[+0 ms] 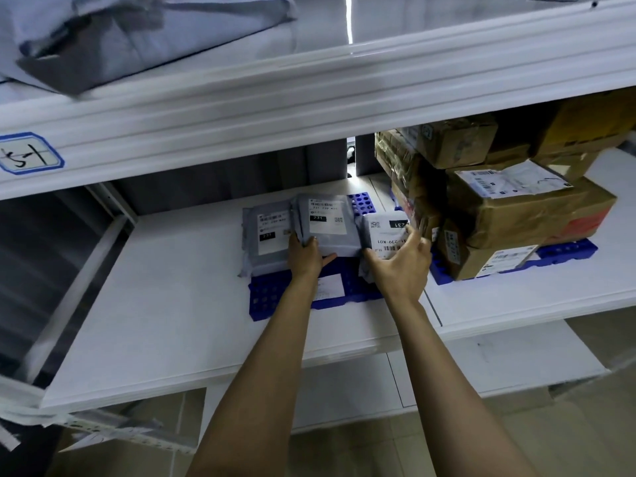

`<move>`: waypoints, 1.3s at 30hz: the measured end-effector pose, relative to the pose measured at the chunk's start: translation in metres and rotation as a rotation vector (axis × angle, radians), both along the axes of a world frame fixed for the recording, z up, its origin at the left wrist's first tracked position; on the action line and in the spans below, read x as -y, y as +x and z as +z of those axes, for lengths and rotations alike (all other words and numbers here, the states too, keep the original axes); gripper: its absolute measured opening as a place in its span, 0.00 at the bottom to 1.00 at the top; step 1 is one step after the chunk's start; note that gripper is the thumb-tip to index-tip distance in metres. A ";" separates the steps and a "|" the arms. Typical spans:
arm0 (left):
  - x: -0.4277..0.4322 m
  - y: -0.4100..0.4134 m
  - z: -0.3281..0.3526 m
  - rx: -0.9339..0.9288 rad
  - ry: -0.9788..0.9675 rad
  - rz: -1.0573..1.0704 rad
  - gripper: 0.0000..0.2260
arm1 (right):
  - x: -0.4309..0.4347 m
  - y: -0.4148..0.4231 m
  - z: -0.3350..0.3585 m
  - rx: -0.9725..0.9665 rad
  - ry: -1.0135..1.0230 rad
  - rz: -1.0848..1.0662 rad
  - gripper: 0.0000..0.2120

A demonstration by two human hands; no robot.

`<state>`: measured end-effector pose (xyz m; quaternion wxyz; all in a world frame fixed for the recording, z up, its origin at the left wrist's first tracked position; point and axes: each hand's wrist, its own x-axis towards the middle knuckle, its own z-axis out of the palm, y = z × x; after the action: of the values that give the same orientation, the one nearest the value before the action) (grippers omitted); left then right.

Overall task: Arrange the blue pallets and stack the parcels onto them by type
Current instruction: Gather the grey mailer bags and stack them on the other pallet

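A blue pallet (pixel 266 299) lies on the middle white shelf (pixel 165 304). Three grey mailer bags rest on it side by side. My left hand (pixel 304 256) grips the front edge of the middle grey bag (pixel 327 222), next to the left grey bag (pixel 268 235). My right hand (pixel 402 266) holds the right grey bag (pixel 378 232), fingers spread over its label. A second blue pallet (pixel 564 253) to the right carries stacked brown cardboard boxes (pixel 523 215).
An upper shelf beam (pixel 309 108) overhangs the work area, with grey bags (pixel 120 39) on top. A blue-framed handwritten tag (pixel 29 153) sits on the beam's left. A lower shelf and tiled floor lie beneath my arms.
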<state>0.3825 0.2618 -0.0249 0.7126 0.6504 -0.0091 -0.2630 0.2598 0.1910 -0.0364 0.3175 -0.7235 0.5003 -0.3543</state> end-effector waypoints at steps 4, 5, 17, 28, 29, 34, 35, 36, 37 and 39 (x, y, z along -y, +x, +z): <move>-0.002 0.002 -0.003 0.169 0.168 -0.093 0.25 | 0.001 -0.003 -0.003 -0.009 0.015 0.030 0.42; -0.004 0.003 -0.003 0.243 0.249 -0.113 0.25 | 0.000 -0.003 -0.003 -0.012 0.012 0.032 0.42; -0.023 -0.021 0.007 0.670 0.584 -0.213 0.18 | -0.009 -0.006 0.006 0.106 -0.159 -0.041 0.34; -0.033 -0.027 0.015 0.643 0.544 -0.386 0.10 | -0.016 0.011 0.007 0.075 -0.056 0.146 0.39; -0.036 -0.026 0.016 0.650 0.547 -0.368 0.10 | -0.016 0.009 0.006 0.072 -0.055 0.146 0.41; -0.045 -0.027 0.023 0.703 0.559 -0.289 0.13 | -0.020 0.000 0.006 0.048 -0.094 0.113 0.42; -0.047 -0.029 0.026 0.715 0.558 -0.281 0.13 | -0.021 -0.002 0.007 0.044 -0.104 0.114 0.41; -0.048 -0.031 0.028 0.725 0.553 -0.275 0.14 | -0.022 -0.004 0.009 0.037 -0.110 0.118 0.41; -0.049 -0.034 0.032 0.733 0.548 -0.272 0.16 | -0.023 -0.005 0.011 0.026 -0.109 0.124 0.40; -0.050 -0.040 0.039 0.746 0.555 -0.273 0.18 | -0.025 -0.009 0.013 -0.002 -0.100 0.130 0.41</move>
<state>0.3423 0.3119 0.0141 0.4194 0.8586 -0.2789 -0.0953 0.2511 0.2156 -0.0231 0.3027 -0.7699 0.4341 -0.3566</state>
